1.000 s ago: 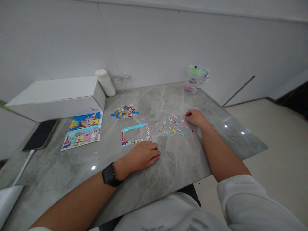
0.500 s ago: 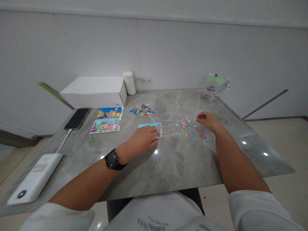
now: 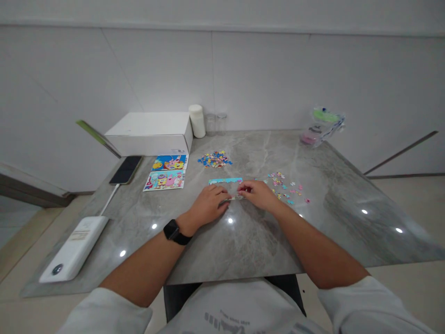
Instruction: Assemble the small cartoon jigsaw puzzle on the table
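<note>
A partly assembled jigsaw puzzle (image 3: pixel 225 180) lies flat on the grey table, with a light blue strip along its far edge. My left hand (image 3: pixel 211 203), with a black watch on the wrist, holds the puzzle's left and near side, fingers over it and thumb by the near edge. My right hand (image 3: pixel 256 195) is at the puzzle's right side, thumb and fingertips pinched together on a small puzzle piece that the fingers mostly hide. Loose pastel puzzle pieces (image 3: pixel 277 176) are scattered just right of that hand. Both hands cover much of the puzzle.
A heap of blue and yellow pieces (image 3: pixel 214 159) lies farther back. Two cartoon picture cards (image 3: pixel 165 180) lie to the left, near a phone (image 3: pixel 126 170) cabled to a white power bank (image 3: pixel 74 250). A white box (image 3: pixel 149 125), white bottle (image 3: pixel 197 121), clear glasses and plastic bag (image 3: pixel 321 127) stand behind.
My right hand has moved left from beyond the loose pieces to the puzzle's right side. My left hand stays on the puzzle. The whole view has shifted slightly.
</note>
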A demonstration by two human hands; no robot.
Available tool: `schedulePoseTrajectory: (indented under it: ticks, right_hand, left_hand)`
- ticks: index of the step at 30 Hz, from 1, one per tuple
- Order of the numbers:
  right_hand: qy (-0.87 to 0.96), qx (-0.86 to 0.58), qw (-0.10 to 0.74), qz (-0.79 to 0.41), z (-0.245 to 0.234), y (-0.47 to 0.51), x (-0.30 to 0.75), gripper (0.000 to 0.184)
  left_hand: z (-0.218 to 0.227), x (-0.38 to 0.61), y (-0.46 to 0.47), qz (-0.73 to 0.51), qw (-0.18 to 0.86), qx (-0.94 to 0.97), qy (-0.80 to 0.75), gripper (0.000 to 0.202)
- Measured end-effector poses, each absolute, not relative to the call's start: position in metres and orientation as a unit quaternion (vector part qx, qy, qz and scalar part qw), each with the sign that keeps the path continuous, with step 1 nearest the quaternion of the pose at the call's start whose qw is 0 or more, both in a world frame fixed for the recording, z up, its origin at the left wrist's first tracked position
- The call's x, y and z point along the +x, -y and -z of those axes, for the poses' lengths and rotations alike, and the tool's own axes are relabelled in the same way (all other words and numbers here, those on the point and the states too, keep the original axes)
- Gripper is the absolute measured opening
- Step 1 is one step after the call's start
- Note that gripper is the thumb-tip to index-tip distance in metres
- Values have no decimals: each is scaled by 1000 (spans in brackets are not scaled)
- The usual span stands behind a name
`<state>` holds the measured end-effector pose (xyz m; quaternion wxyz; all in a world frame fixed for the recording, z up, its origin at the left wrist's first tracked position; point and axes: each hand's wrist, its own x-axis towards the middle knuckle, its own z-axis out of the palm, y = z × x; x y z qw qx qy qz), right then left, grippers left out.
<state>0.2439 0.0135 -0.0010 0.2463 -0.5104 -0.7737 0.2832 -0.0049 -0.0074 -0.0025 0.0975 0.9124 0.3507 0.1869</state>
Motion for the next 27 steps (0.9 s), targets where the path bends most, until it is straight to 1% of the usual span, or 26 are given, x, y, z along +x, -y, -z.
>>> schedulePoseTrajectory:
  ticks: [5, 12, 27]
  right_hand:
    - [798, -503, 237, -235, 12, -10, 243, 9]
    - [802, -503, 222, -233, 17, -13, 240, 8]
    - [822, -514, 196, -150, 24, -14, 230, 8]
  left_hand:
    - [4, 0, 10, -161, 96, 922, -339, 26]
    - [4, 4, 12, -143, 109, 928, -327, 29]
    - [-1, 6, 15, -124, 113, 927, -334, 37]
